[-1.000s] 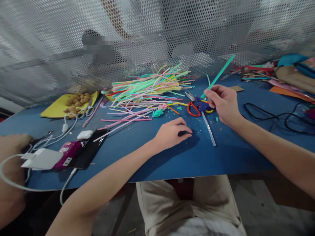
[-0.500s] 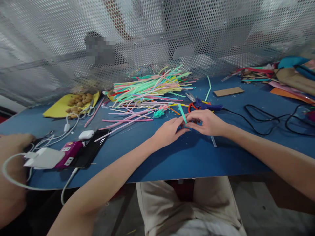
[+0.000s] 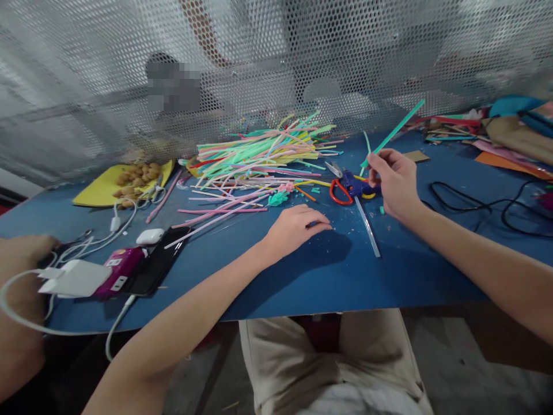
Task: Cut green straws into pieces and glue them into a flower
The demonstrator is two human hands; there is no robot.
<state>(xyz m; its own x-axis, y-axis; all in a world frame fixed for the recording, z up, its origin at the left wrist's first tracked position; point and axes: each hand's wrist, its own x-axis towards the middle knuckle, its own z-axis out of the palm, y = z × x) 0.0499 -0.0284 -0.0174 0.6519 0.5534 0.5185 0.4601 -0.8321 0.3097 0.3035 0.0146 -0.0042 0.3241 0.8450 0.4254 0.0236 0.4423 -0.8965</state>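
My right hand pinches a green strip near its lower end, the strip slanting up to the right. Just above the table's middle, my left hand has its fingers curved and apart from the thumb, with nothing visible between them. Red-handled scissors and a blue glue gun lie between the hands, with a clear glue stick pointing toward the front edge. Beyond my left hand are a green curled piece, a pink one and a pile of coloured strips.
At the left are a phone, a purple power block, a white charger, cables and another person's arm. A yellow sheet carries brown lumps. A black cable winds across the right side.
My hands have parted. My right hand has moved up and right with the green strip, while my left hand stays near its place. The glue gun and scissors are now less covered.
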